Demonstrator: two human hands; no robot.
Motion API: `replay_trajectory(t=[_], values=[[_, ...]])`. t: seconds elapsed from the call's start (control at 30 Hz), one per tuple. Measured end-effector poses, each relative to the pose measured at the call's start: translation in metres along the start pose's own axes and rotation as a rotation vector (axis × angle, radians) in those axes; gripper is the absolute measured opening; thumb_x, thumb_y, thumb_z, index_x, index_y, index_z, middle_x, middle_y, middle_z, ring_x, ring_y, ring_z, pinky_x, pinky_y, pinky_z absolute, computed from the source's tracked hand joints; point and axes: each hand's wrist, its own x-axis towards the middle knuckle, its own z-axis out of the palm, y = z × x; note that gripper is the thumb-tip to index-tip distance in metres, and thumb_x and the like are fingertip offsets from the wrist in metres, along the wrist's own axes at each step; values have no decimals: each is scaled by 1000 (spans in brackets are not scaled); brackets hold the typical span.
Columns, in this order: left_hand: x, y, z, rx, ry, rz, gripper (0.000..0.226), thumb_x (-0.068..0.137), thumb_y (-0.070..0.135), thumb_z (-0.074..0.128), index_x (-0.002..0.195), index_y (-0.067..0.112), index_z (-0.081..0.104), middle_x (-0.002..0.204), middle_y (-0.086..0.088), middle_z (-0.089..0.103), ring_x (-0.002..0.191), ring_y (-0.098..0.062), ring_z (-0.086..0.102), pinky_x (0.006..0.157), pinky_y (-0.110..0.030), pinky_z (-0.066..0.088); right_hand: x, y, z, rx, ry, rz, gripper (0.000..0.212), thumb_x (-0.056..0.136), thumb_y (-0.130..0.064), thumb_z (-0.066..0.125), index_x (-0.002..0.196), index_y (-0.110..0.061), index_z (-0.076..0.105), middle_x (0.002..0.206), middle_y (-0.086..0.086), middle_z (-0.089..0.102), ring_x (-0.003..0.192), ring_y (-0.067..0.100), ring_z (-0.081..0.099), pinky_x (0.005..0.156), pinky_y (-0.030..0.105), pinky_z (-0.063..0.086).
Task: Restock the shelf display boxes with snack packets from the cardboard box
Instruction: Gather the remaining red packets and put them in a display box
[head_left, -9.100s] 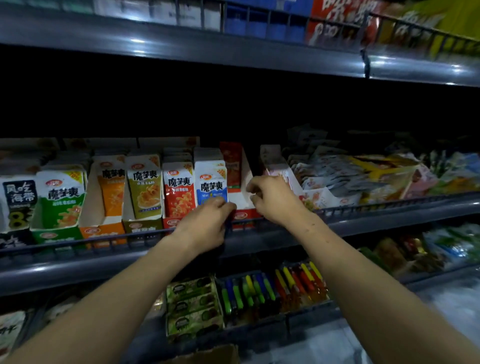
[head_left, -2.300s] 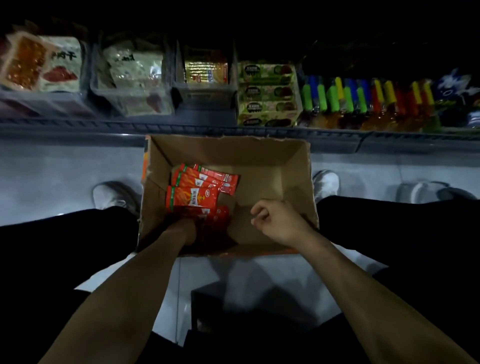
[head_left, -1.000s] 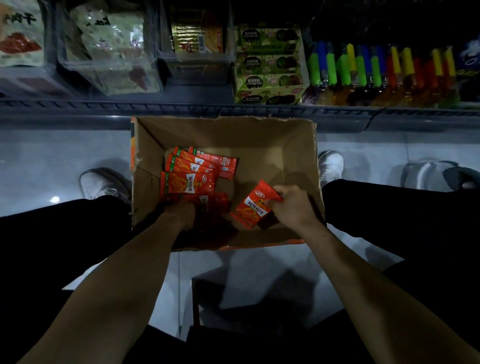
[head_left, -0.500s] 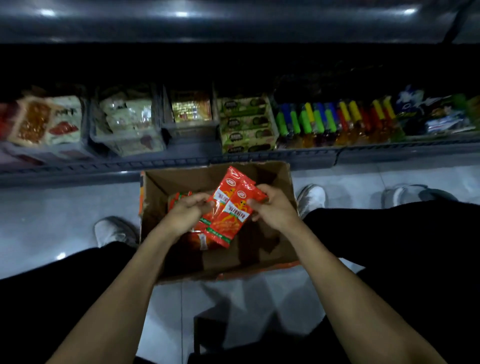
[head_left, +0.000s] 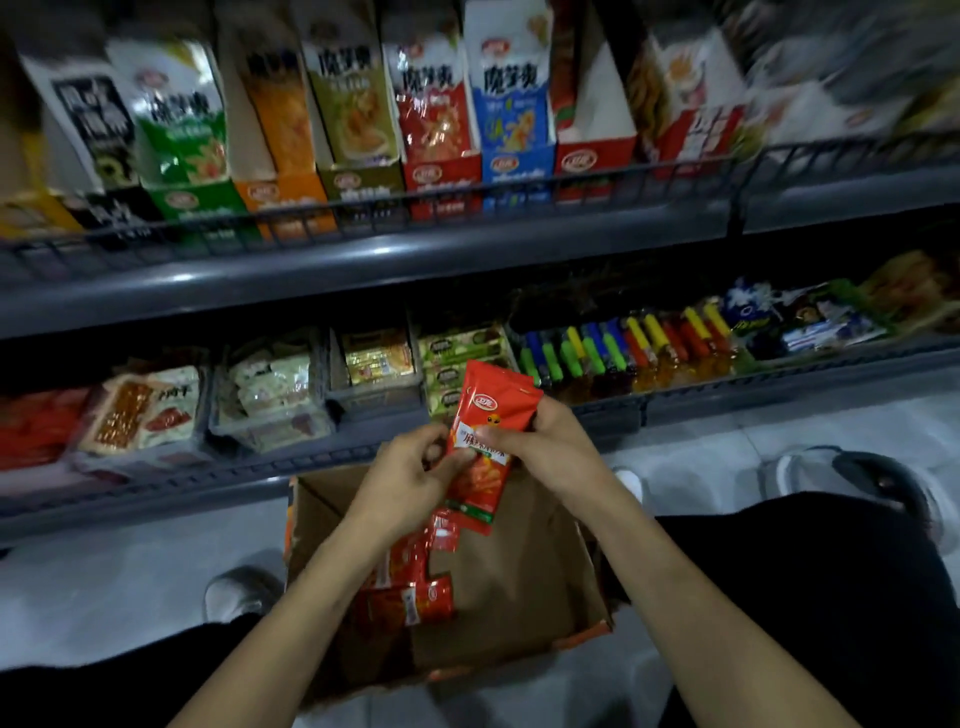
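Above the cardboard box (head_left: 519, 582), the left hand (head_left: 400, 483) and right hand (head_left: 540, 449) both pinch a small stack of red snack packets (head_left: 485, 441). The packets look light, soft and slippery, so gripping them mid-body with firm thumbs should stop them fanning apart.

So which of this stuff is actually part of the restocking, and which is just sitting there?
Part of the job:
- red snack packets, gripped by the left hand and right hand
- cardboard box, more red packets inside
- shelf display boxes on the upper shelf

Just sitting there:
- coloured tubes
- clear bins of snacks
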Motion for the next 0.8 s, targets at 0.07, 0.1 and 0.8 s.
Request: replay_trajectory(t=[0.07, 0.1, 0.8], values=[[12, 20, -6, 97, -6, 63, 16, 93, 36, 59, 85, 22, 62, 60, -1, 60, 49, -8, 52, 50, -32, 40, 1, -24, -14, -38, 7, -81, 26, 78, -21, 80, 102, -19, 71, 94, -5, 75, 90, 9, 71, 88, 36, 55], [18, 28, -9, 137, -9, 91, 20, 94, 38, 57, 84, 22, 62, 63, -1, 62, 53, -10, 55, 51, -34, 41, 4, -34, -21, -58, 25, -109, 27, 78, -21, 80, 103, -18, 70, 94, -5, 75, 88, 8, 71, 86, 35, 56], [182, 255, -45, 1270, -69, 146, 57, 87, 31, 51, 142, 31, 36, 135, -5, 54, 124, -29, 50, 103, -42, 34, 89, -264, -152, 1, 461, -501, 21, 89, -27, 57, 108, -35, 51, 101, -7, 68, 93, 17, 67, 88, 47, 54]])
